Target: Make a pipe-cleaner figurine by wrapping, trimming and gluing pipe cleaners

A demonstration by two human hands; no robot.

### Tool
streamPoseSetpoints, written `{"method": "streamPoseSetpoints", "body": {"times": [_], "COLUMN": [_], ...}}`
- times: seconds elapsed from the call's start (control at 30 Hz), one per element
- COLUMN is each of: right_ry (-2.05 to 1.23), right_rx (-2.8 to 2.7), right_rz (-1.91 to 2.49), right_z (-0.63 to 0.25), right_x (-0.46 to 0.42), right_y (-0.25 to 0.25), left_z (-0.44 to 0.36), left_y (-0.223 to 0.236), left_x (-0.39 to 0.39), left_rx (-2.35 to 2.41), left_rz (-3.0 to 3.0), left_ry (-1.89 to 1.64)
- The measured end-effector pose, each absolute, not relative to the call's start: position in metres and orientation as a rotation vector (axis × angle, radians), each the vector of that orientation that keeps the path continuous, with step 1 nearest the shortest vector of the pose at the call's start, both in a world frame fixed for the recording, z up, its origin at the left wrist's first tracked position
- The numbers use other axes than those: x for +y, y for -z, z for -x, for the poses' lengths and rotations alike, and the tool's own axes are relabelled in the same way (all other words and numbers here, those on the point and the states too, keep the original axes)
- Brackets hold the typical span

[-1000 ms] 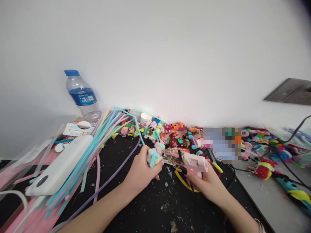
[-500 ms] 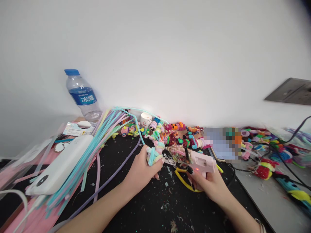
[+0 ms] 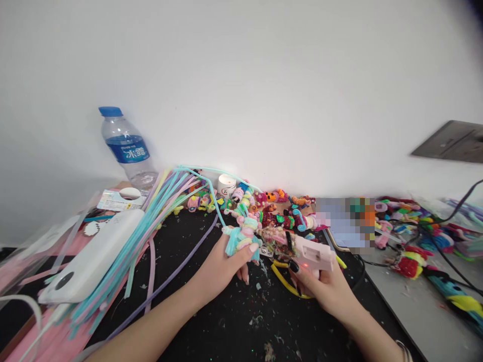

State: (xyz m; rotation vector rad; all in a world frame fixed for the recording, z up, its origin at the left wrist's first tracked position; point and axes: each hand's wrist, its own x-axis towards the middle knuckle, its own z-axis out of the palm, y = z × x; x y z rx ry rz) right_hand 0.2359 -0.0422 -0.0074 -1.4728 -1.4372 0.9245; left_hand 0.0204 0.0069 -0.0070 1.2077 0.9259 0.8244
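Note:
In the middle of the head view, my left hand (image 3: 221, 264) is closed around a small pipe-cleaner figure (image 3: 242, 236) in pale blue, pink and yellow. My right hand (image 3: 326, 289) grips a pale pink hot glue gun (image 3: 313, 253), whose front is crusted with coloured fuzz and points left at the figure. A small orange-red light glows on the gun's side. The nozzle lies close to the figure; whether they touch I cannot tell. Below the gun, a yellow pipe cleaner (image 3: 285, 281) curves over the black mat (image 3: 245, 322).
A bundle of pastel pipe cleaners (image 3: 139, 241) and a white power bank (image 3: 94, 256) lie on the left, before a water bottle (image 3: 126, 146). Several finished figures (image 3: 273, 213) line the wall beside a paper cup (image 3: 226, 186). A phone (image 3: 341, 229) and black cables (image 3: 430, 234) are on the right.
My left hand has turned the figure, so more of its pale blue part and striped body shows. The right hand and glue gun have hardly moved.

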Motion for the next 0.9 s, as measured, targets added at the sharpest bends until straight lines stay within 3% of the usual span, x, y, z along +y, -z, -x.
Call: {"method": "streamPoseSetpoints", "body": {"times": [0.9], "right_ry": [-0.811], "right_rx": [-1.706], "right_rz": [1.389], "right_z": [-0.232], "right_x": [-0.038], "right_y": [-0.004], "left_z": [-0.020], "left_y": [0.010], "left_x": [0.007], "left_rx": [0.908], "left_rz": [-1.233], "left_ry": [-0.810]}}
